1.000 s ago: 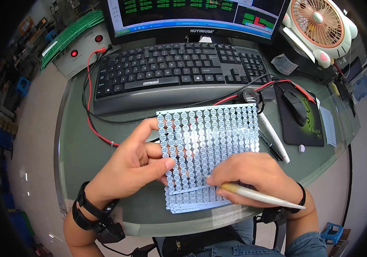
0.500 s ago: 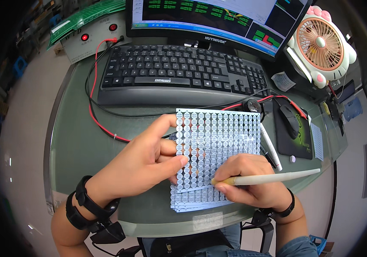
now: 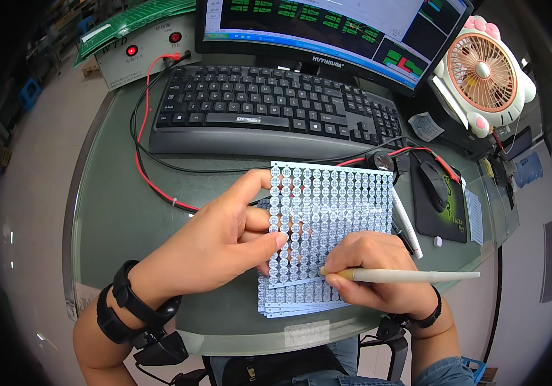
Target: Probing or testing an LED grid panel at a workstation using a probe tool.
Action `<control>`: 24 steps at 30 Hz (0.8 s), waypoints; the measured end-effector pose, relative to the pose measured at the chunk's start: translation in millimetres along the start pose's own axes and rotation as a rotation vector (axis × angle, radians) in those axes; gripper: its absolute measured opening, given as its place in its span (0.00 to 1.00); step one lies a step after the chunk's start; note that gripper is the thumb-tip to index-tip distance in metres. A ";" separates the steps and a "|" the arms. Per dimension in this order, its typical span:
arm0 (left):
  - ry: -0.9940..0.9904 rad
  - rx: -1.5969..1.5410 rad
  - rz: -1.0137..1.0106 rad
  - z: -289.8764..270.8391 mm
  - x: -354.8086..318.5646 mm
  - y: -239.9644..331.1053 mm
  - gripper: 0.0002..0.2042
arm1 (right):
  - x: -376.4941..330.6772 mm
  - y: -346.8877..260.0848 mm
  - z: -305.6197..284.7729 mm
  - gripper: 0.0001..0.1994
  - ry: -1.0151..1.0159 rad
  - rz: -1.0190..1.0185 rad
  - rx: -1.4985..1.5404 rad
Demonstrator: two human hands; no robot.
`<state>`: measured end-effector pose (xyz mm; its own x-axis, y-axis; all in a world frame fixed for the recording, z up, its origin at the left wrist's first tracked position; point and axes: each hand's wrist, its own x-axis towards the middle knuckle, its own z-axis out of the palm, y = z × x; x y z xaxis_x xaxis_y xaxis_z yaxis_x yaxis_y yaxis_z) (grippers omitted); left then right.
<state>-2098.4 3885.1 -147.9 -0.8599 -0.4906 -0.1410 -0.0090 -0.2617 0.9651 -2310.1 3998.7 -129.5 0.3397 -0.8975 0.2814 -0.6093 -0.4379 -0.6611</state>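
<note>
My left hand [image 3: 224, 235] is closed on the left edge of a circuit board panel [image 3: 334, 199], thumb on its face and fingers behind. Rows of small round light-blue boards fill this thin panel, which is tilted up at its far side. Beneath it lies a stack of similar panels [image 3: 301, 311] near the table's front edge. My right hand [image 3: 379, 273] pinches a white pen-like tool [image 3: 411, 276] with a yellowish front end, its tapered tail pointing right. The knuckles rest at the panel's lower right; whether the tool's tip touches the boards I cannot tell.
A black keyboard [image 3: 256, 106] and a monitor [image 3: 327, 38] stand beyond the panels. To the right are a mouse [image 3: 435, 186] on its pad, a white marker [image 3: 410, 225] and a small fan [image 3: 482, 71]. Red and black leads [image 3: 150, 183] run from a grey box [image 3: 140, 61] across the green tabletop.
The tool's tail has dipped a little, so it lies more level. The whole view has shifted slightly; both hands keep their holds.
</note>
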 end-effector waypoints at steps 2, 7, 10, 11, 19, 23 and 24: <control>0.004 0.032 -0.013 -0.1 -0.4 1.1 0.23 | -0.1 0.1 -0.1 0.06 -0.006 -0.006 -0.004; 0.005 0.017 -0.006 0.5 0.0 0.9 0.24 | -0.3 0.7 0.6 0.06 0.003 -0.014 0.008; -0.004 0.022 -0.002 -0.5 -0.1 1.2 0.24 | 0.1 0.9 1.1 0.06 0.010 -0.022 0.002; -0.009 0.024 -0.001 -0.7 -0.4 1.4 0.24 | 0.2 0.5 1.0 0.06 0.010 -0.022 0.003; 0.002 -0.009 -0.010 1.1 0.2 1.4 0.24 | -0.1 0.2 0.8 0.06 0.000 -0.030 -0.040; 0.002 -0.004 -0.006 1.1 0.1 0.9 0.24 | -0.8 -0.2 0.4 0.06 -0.003 -0.012 -0.035; 0.001 -0.004 -0.006 1.2 0.4 1.0 0.24 | -0.7 -0.4 0.1 0.06 -0.011 -0.012 -0.035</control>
<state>-2099.4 3885.7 -146.8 -0.8591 -0.4902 -0.1474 -0.0124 -0.2678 0.9634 -2310.1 3999.5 -129.6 0.3550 -0.8914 0.2817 -0.6299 -0.4507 -0.6326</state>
